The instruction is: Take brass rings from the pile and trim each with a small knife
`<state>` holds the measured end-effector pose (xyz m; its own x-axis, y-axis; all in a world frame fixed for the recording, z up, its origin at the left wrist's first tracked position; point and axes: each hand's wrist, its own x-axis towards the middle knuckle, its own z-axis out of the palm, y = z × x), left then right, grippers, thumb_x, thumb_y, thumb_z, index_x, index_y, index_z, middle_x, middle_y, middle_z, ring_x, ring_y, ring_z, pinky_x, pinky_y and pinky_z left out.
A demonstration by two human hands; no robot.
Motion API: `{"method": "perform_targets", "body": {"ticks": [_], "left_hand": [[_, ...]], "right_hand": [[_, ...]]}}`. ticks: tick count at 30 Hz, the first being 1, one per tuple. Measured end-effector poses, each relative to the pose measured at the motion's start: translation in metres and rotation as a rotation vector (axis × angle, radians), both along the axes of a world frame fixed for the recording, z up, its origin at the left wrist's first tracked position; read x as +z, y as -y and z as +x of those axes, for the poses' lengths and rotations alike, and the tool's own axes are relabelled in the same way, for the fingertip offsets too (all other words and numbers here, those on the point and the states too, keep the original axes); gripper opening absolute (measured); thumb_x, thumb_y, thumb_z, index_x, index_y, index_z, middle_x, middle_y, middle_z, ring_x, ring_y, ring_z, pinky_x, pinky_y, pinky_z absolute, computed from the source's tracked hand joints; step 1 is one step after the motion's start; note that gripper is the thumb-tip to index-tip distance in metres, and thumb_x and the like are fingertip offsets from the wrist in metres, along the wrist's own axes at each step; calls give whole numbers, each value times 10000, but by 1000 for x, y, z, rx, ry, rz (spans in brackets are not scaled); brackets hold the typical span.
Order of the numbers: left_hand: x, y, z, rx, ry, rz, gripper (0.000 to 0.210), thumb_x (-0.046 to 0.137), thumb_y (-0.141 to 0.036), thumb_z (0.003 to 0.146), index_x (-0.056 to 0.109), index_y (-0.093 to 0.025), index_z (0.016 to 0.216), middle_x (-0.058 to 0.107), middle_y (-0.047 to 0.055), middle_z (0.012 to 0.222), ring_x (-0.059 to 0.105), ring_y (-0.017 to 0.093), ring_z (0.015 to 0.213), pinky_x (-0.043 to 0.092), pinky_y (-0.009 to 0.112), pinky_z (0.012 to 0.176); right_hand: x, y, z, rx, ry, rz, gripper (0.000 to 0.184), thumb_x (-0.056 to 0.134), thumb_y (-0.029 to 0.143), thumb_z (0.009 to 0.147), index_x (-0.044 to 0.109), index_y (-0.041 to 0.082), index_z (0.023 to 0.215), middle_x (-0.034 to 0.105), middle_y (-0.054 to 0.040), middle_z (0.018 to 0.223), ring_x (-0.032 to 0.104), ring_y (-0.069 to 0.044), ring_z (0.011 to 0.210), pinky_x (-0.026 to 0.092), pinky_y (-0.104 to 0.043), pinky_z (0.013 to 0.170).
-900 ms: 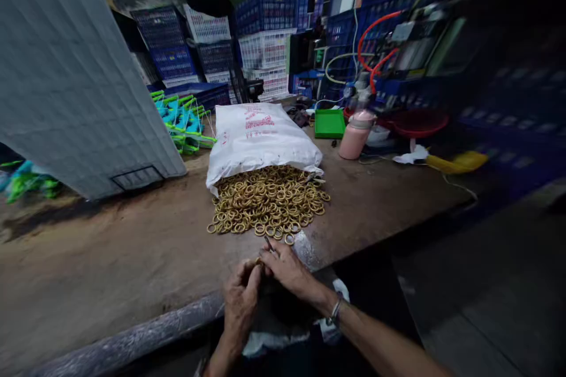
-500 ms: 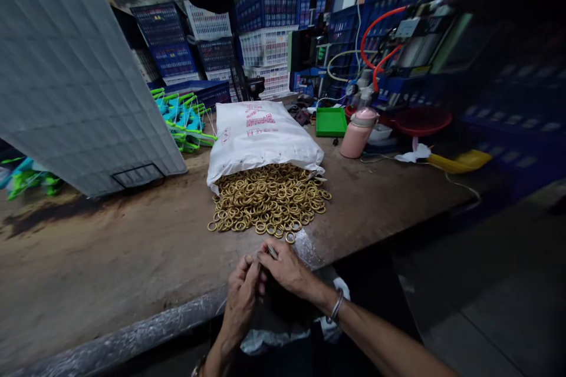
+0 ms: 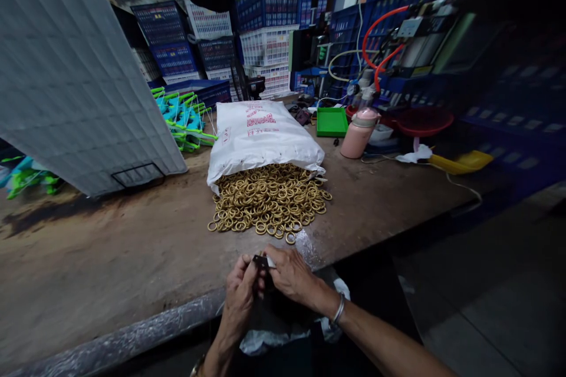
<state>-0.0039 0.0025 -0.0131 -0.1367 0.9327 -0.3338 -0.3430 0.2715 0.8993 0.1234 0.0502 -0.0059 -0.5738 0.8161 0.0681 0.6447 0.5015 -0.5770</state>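
Note:
My left hand [image 3: 240,288] is closed in a pinch at the table's front edge, its fingertips on a small dark flat piece [image 3: 260,261] with light spots. Close against it, my right hand [image 3: 289,274] is closed too, thumb and finger on a small pale, blade-like thing [image 3: 270,262] that meets the dark piece. The fingers hide much of both. Just beyond my hands lies a heap of brass-coloured rings [image 3: 269,203], spilling from the open mouth of a white printed sack [image 3: 265,132]. One ring [image 3: 290,238] lies at the heap's front, nearest my right hand.
A tall pale ribbed panel [image 3: 84,82] leans at the left of the wooden table [image 3: 132,265], with green and blue plastic parts [image 3: 188,121] behind it. To the right stand a green tray [image 3: 331,122], a pink bottle [image 3: 358,134] and a yellow scoop-like tray [image 3: 462,162]. Stacked crates [image 3: 267,47] fill the back.
My right hand has turned and dropped slightly, and the dark piece now shows between my fingertips. A metallic tip that stuck up from the right fingers is now a pale blade-like shape. The rings look unchanged.

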Motion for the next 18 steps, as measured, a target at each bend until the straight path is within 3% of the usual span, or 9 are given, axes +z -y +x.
{"method": "perform_targets", "body": {"ticks": [7, 13, 18], "left_hand": [[-2, 0, 1, -12, -102, 37, 285, 556, -451, 704, 467, -185, 760, 487, -77, 465, 394, 47, 357, 314, 147, 355], [2, 0, 3, 26, -158, 48, 318, 576, -478, 666, 466, -186, 726, 488, -79, 452, 406, 51, 354, 337, 153, 355], [-4, 2, 1, 59, -124, 31, 308, 595, -463, 661, 461, -190, 714, 522, -67, 529, 423, 55, 371, 373, 170, 353]], "right_hand": [[-2, 0, -2, 23, 72, 85, 257, 395, 112, 662, 506, 184, 883, 562, -3, 669, 461, -129, 573, 214, -252, 528], [-1, -1, -3, 33, 150, 37, 245, 385, 121, 688, 498, 179, 896, 584, -21, 702, 504, -140, 610, 240, -249, 532], [4, -2, -5, 34, 256, 37, 267, 405, 134, 688, 489, 147, 941, 599, -63, 747, 540, -170, 660, 282, -256, 558]]}}
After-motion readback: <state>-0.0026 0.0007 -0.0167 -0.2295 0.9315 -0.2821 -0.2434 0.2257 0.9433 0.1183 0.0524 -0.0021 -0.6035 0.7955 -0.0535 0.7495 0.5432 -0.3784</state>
